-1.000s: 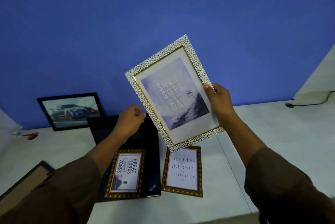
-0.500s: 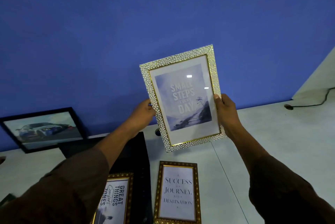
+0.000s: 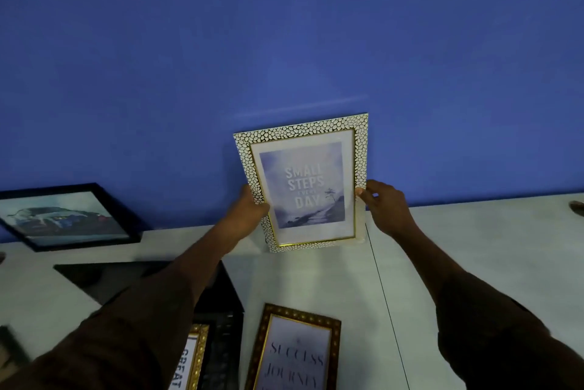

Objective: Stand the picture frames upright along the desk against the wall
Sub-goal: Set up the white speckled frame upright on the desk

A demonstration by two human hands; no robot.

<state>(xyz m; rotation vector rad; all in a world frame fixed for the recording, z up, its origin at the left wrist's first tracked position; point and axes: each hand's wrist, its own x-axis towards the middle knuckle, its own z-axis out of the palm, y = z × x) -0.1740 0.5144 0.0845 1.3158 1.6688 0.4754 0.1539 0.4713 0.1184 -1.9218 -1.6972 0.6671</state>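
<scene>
Head view, hands (image 3: 249,212) gripping white frame (image 3: 303,182)

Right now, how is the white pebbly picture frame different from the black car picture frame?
The white pebble-patterned frame stands tall, portrait-wise; the black car frame is wide, landscape-wise. Both hands, left and right, hold the white one; nobody touches the black one. Both stand on the desk by the blue wall.
</scene>
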